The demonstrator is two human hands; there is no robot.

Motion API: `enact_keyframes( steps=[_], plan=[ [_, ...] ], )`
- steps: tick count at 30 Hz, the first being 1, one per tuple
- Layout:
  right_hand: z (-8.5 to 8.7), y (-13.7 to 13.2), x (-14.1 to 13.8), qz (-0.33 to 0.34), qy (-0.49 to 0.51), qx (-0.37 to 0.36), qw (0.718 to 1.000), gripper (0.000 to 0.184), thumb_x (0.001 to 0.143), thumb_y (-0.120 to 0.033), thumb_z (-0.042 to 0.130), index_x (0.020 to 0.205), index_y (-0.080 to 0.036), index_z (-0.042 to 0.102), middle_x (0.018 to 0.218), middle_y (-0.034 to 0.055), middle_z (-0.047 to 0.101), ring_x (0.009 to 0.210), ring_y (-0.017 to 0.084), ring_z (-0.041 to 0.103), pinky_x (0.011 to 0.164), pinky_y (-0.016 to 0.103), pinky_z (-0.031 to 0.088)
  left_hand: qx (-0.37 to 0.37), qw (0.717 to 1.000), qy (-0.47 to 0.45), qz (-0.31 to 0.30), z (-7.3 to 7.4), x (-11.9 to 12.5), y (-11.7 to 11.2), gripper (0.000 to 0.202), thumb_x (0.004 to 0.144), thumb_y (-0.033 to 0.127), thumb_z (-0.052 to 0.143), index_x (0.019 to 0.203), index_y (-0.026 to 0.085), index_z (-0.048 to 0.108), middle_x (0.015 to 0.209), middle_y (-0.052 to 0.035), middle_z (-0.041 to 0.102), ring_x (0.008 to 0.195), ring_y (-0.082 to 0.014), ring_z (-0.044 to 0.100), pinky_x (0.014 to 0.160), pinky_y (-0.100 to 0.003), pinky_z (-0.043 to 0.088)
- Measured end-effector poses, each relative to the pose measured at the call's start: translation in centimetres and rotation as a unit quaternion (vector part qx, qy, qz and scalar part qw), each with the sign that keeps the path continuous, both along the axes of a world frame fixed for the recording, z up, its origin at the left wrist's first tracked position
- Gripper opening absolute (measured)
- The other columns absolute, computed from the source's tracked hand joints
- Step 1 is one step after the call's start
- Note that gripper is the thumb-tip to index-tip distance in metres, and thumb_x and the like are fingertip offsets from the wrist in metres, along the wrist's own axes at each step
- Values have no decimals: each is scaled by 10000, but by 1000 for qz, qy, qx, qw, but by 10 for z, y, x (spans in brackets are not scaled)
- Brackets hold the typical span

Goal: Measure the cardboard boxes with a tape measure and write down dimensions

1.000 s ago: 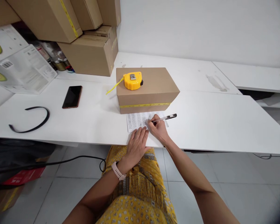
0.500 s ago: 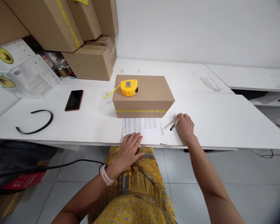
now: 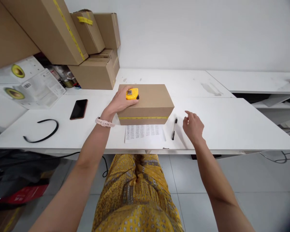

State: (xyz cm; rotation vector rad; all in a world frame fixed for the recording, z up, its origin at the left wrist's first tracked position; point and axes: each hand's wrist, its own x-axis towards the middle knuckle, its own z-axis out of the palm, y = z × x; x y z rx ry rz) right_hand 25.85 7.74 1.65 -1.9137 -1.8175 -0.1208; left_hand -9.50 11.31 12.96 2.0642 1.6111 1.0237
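My left hand (image 3: 120,101) is closed around a yellow tape measure (image 3: 132,93) that rests on top of a brown cardboard box (image 3: 151,103) with a yellow tape band. In front of the box lies a printed sheet of paper (image 3: 144,132) on the white table (image 3: 232,125). A pen (image 3: 174,128) lies on the table just right of the sheet. My right hand (image 3: 193,126) hovers beside the pen, fingers loosely apart and holding nothing.
A black phone (image 3: 79,109) and a curved black strap (image 3: 42,130) lie on the table's left part. Stacked cardboard boxes (image 3: 94,67) and white printed cartons (image 3: 31,83) fill the back left. A second white surface (image 3: 256,80) extends at the back right.
My right hand put the pen down on the table and let go. My left hand left the paper and reached up to grasp the tape measure on the box.
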Motion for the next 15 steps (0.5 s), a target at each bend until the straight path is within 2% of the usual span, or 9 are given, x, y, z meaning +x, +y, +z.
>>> enact_keyframes(
  steps=[2, 4, 7, 10, 12, 15],
  plan=[
    [23, -6, -8, 35, 103, 91, 990, 364, 984, -274, 385, 1215, -183, 650, 1031, 140, 679, 931, 251, 627, 768, 382, 489, -43, 997, -65, -24, 2, 5, 4, 643, 760, 412, 797, 1316, 205, 549, 1315, -121, 614, 1224, -327, 592, 1096, -545, 443],
    [52, -10, -24, 100, 237, 120, 959, 330, 997, -382, 435, 1151, -214, 673, 1000, 105, 678, 881, 217, 631, 773, 375, 517, -74, 983, -150, -73, 6, 16, -4, 588, 838, 469, 725, 1327, 213, 523, 1228, -105, 655, 1105, -281, 661, 1043, -505, 492],
    [95, -7, -59, 234, 434, 16, 870, 400, 956, -573, 551, 1126, -238, 686, 918, 63, 666, 878, 196, 655, 744, 342, 549, -127, 951, -232, -161, 17, 35, -19, 554, 917, 516, 627, 1353, 206, 484, 1116, -83, 685, 991, -241, 703, 966, -452, 536],
    [120, 4, -91, 319, 517, -94, 789, 506, 879, -682, 628, 1026, -204, 706, 838, 49, 644, 846, 182, 661, 716, 318, 566, -149, 940, -249, -180, 27, 46, -24, 546, 909, 534, 641, 1322, 206, 501, 1073, -73, 687, 989, -242, 701, 900, -411, 552],
    [128, 14, -102, 337, 532, -126, 767, 520, 842, -689, 677, 952, -182, 704, 793, 45, 626, 795, 173, 651, 674, 306, 563, -160, 938, -254, -175, 32, 44, -21, 500, 901, 543, 649, 1256, 207, 542, 1073, -74, 684, 985, -239, 696, 854, -381, 555],
    [131, 36, -98, 319, 539, -124, 770, 448, 801, -617, 770, 844, -182, 671, 728, 21, 581, 692, 139, 608, 604, 275, 529, -168, 935, -264, -168, 40, 23, -11, 444, 878, 533, 680, 1141, 186, 596, 1066, -84, 691, 949, -224, 690, 773, -330, 547]
  ],
)
